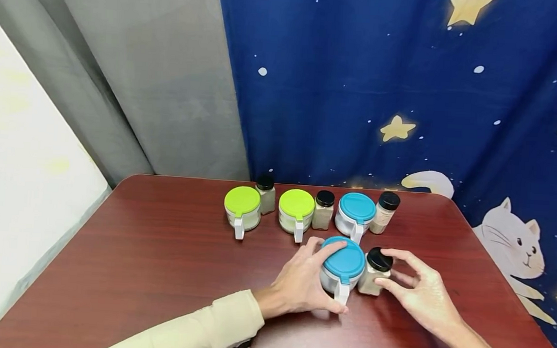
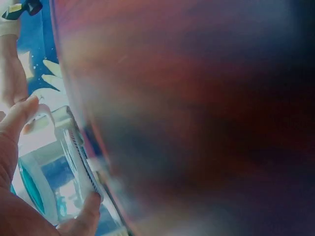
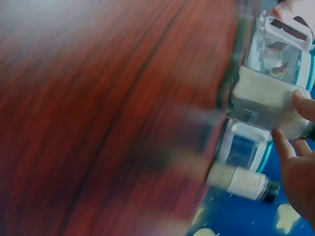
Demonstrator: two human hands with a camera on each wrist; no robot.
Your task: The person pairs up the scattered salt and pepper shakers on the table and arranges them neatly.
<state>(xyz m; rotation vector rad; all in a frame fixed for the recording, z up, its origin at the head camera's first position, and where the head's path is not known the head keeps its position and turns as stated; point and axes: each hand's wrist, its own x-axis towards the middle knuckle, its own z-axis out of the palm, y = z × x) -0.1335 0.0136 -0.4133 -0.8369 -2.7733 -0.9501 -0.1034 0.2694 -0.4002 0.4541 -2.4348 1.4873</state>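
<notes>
My left hand point(image 1: 303, 283) grips a clear seasoning jar with a blue lid point(image 1: 345, 259) and a white handle. Its fingers reach over the lid, and the thumb lies low by the handle. Close on the right stands a square spice bottle point(image 1: 370, 282) with a black cap and pale contents. My right hand point(image 1: 427, 300) holds this bottle between thumb and fingers near the cap. In the right wrist view the bottle point(image 3: 263, 93) is side by side with the blue-lidded jar point(image 3: 275, 56).
Along the back stand two green-lidded jars point(image 1: 242, 201) point(image 1: 297, 204), another blue-lidded jar point(image 1: 357, 207), two square black-capped bottles point(image 1: 266, 198) point(image 1: 322, 216) and a round black-capped bottle point(image 1: 383, 216). The reddish-brown table point(image 1: 161, 252) ends before grey and blue curtains point(image 1: 311, 91).
</notes>
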